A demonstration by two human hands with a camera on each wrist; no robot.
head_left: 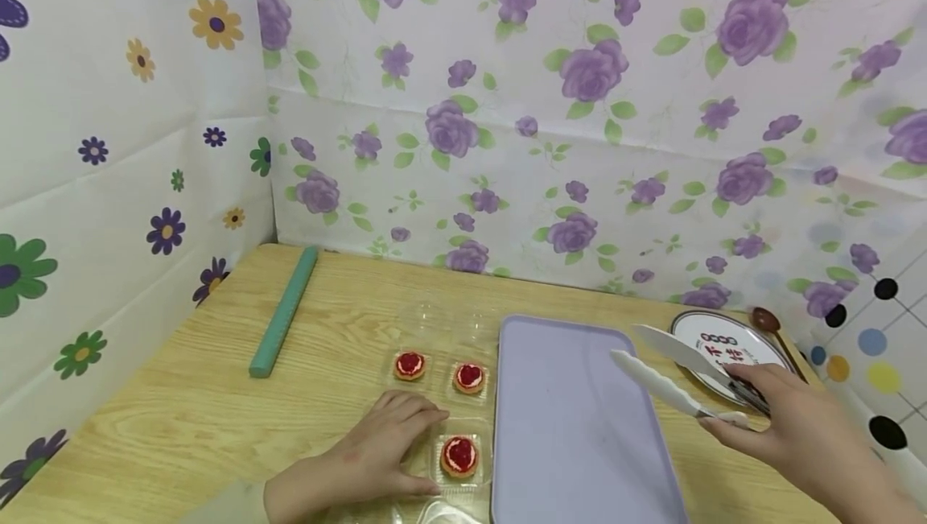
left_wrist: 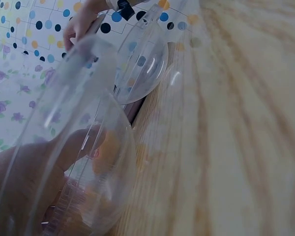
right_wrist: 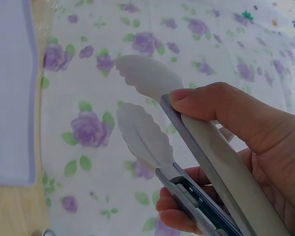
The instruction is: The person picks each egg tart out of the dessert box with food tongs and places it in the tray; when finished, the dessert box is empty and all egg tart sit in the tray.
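In the head view my left hand (head_left: 384, 443) is at the left side of a small clear plastic box (head_left: 484, 472), thumb and fingers on either side of it. A red-topped tart (head_left: 459, 457) sits inside. In the left wrist view a clear lid (left_wrist: 96, 73) partly covers the hand. My right hand (head_left: 804, 419) holds white-tipped tongs (head_left: 662, 383) above the right side of the lilac tray (head_left: 579, 419). Their jaws stand apart with nothing between them, as the right wrist view shows. Two more tarts, a left one (head_left: 409, 365) and a right one (head_left: 469, 378), sit in clear boxes beyond my left hand.
A green roll (head_left: 284, 313) lies at the back left of the wooden table (head_left: 340, 331). Behind my right hand are a white plate (head_left: 698, 331) with red markings and a brown spoon (head_left: 765, 319). Another clear container (head_left: 445, 513) shows at the bottom edge. Flowered sheets hang behind the table.
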